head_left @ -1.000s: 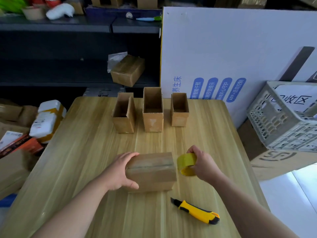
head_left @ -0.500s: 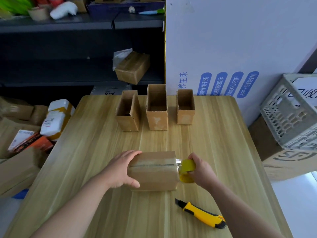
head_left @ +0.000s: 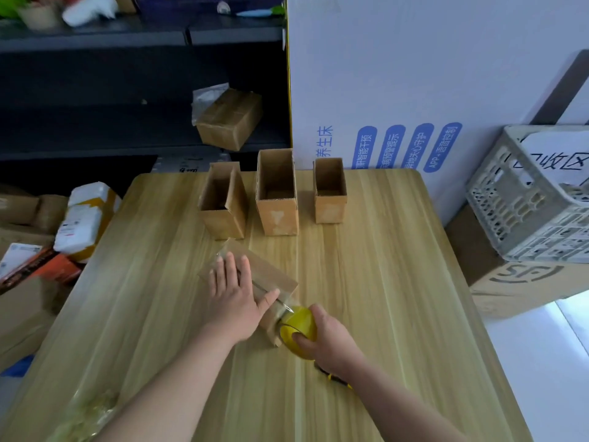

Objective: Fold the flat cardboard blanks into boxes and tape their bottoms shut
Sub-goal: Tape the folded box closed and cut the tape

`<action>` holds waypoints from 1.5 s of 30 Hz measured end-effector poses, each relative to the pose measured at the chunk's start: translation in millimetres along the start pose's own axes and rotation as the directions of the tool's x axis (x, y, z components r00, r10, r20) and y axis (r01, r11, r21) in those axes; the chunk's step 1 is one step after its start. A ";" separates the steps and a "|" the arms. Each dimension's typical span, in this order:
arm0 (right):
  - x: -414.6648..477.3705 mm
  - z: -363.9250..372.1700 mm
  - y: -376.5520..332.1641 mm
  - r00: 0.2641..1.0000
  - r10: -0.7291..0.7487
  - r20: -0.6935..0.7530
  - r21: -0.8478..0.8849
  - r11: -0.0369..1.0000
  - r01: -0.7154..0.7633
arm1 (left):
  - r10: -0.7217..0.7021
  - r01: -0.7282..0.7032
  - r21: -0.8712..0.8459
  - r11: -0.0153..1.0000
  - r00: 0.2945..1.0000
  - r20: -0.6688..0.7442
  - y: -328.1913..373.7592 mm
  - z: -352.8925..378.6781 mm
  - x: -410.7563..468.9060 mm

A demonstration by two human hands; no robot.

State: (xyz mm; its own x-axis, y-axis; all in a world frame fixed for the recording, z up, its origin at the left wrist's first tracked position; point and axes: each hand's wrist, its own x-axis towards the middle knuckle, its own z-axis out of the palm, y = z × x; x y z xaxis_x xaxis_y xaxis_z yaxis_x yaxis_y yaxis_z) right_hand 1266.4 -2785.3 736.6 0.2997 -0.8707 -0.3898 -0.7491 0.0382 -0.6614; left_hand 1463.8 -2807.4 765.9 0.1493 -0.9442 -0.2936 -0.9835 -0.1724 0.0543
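A folded cardboard box (head_left: 266, 272) lies bottom up on the wooden table (head_left: 382, 298), turned at an angle. My left hand (head_left: 234, 293) lies flat on top of it with straight fingers, pressing down along the seam. My right hand (head_left: 328, 341) grips a yellow tape roll (head_left: 298, 328) at the box's near right end. A clear strip of tape runs from the roll onto the box. Three open boxes (head_left: 223, 202), (head_left: 276, 193), (head_left: 330, 191) stand upright in a row at the far side of the table.
A yellow utility knife (head_left: 338, 379) lies mostly hidden under my right wrist. A grey plastic crate (head_left: 535, 199) sits on a carton right of the table. A large white printed carton stands behind. Parcels pile at the left, dark shelves beyond.
The box has turned from square-on to diagonal. My left hand moved from gripping its left end to lying flat on top. The tape roll dropped toward me at the box's end.
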 end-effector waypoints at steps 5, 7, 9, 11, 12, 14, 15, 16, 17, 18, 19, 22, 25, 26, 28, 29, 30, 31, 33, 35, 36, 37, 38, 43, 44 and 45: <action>1.7 0.9 -2.1 1.000 0.011 -0.015 -0.083 0.996 -0.013 | 0.108 -0.114 -0.087 0.990 0.992 -0.070 12.8 6.9 -11.3; -3.0 3.5 0.6 0.999 0.011 -0.039 -0.120 0.993 -0.016 | 0.201 -0.205 -0.067 0.976 0.978 -0.061 10.7 12.9 -24.0; -7.3 5.5 2.9 0.999 -0.003 -0.050 -0.127 0.992 -0.004 | 0.281 -0.281 -0.019 0.960 0.960 -0.012 1.9 13.5 -32.1; -11.0 8.1 2.1 0.998 -0.031 -0.049 -0.098 0.995 0.026 | 0.335 -0.336 0.018 0.942 0.941 0.050 -13.0 7.0 -27.7; -13.3 9.1 1.5 0.998 -0.045 -0.051 -0.077 0.996 0.041 | 0.360 -0.363 0.027 0.931 0.929 0.085 -20.6 1.4 -23.0; -17.5 11.0 0.7 0.996 -0.074 -0.051 -0.056 0.996 0.071 | 0.407 -0.417 0.058 0.907 0.903 0.140 -33.6 -9.3 -12.8; -19.4 12.4 1.1 0.995 -0.083 -0.048 -0.041 0.996 0.081 | 0.424 -0.439 0.075 0.895 0.892 0.158 -38.1 -12.3 -9.4; -21.0 14.0 1.8 0.995 -0.092 -0.047 -0.023 0.996 0.091 | 0.439 -0.456 0.086 0.886 0.883 0.164 -41.1 -12.7 -6.6; -22.8 15.9 3.0 0.994 -0.099 -0.040 -0.010 0.995 0.099 | 0.452 -0.470 0.093 0.878 0.877 0.163 -43.2 -12.0 -4.9; -25.5 18.6 4.5 0.995 -0.100 -0.025 -0.012 0.995 0.100 | 0.461 -0.479 0.098 0.872 0.873 0.159 -45.5 -11.8 -3.9; -28.6 21.4 6.7 0.996 -0.092 -0.005 -0.031 0.995 0.092 | 0.468 -0.485 0.102 0.869 0.870 0.155 -48.5 -11.8 -2.3; -41.9 31.9 15.6 0.998 -0.049 0.035 -0.068 0.996 0.051 | 0.466 -0.482 0.103 0.870 0.873 0.144 -54.8 -18.4 -0.3; -47.6 41.2 16.2 0.998 -0.030 0.058 -0.039 0.999 0.032 | 0.441 -0.447 0.049 0.893 0.892 0.102 -51.6 -17.0 -9.2; -47.8 43.6 14.7 0.997 -0.029 0.072 -0.034 0.999 0.032 | 0.436 -0.438 0.020 0.899 0.898 0.052 -50.5 -11.8 -14.9; -47.3 46.4 13.0 0.995 -0.032 0.090 -0.025 0.999 0.035 | 0.398 -0.404 -0.017 0.915 0.907 -0.135 -47.2 1.2 -32.7; -47.2 47.0 12.8 0.995 -0.029 0.092 -0.021 0.999 0.031 | 0.326 -0.348 -0.052 0.936 0.913 -0.246 -43.1 9.7 -43.2; -47.0 47.7 13.2 0.995 -0.022 0.098 -0.019 1.000 0.024 | 0.191 -0.256 -0.144 0.956 0.914 -0.359 -37.8 20.3 -53.7; -47.4 48.4 13.6 0.994 -0.016 0.106 -0.019 1.000 0.018 | 0.006 -0.144 -0.294 0.945 0.905 -0.425 -30.7 31.2 -64.1; -49.1 50.8 13.1 0.993 -0.012 0.120 -0.022 1.000 0.015 | -0.308 0.069 -0.626 0.777 0.908 -0.283 -13.2 42.7 -82.5; -50.5 51.7 11.4 0.992 -0.016 0.124 -0.017 1.000 0.018 | -0.404 0.259 -0.788 0.559 0.915 0.014 3.5 49.8 -89.4; -50.9 52.1 10.8 0.993 -0.019 0.118 -0.014 1.000 0.021 | -0.383 0.298 -0.814 0.499 0.918 0.101 9.2 50.8 -90.3; -50.9 52.5 10.2 0.994 -0.020 0.109 -0.012 1.000 0.022 | -0.360 0.292 -0.829 0.476 0.925 0.119 14.0 51.6 -89.2; -50.5 52.4 9.6 0.995 -0.021 0.098 -0.009 1.000 0.022 | -0.351 0.282 -0.842 0.460 0.929 0.119 17.6 52.9 -86.5; -44.9 48.3 11.9 0.993 -0.088 0.074 -0.015 0.996 0.089 | -0.370 0.339 -0.923 0.181 0.893 0.256 28.7 59.6 -69.2; -44.2 46.9 14.8 0.991 -0.106 0.078 0.008 0.994 0.106 | -0.362 0.353 -0.922 0.157 0.889 0.279 29.9 59.7 -67.0; -43.8 45.1 18.9 0.990 -0.122 0.072 0.027 0.992 0.121 | -0.344 0.368 -0.921 0.129 0.888 0.306 31.4 58.9 -65.4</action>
State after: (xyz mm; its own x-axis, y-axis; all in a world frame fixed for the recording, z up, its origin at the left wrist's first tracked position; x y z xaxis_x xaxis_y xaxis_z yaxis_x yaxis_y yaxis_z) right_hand 1265.8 -2724.3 712.2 0.4307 -0.8316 -0.3508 -0.6915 -0.0543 -0.7204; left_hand 1417.1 -2734.6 730.6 0.4397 -0.6927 -0.5717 0.0221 -0.6280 0.7779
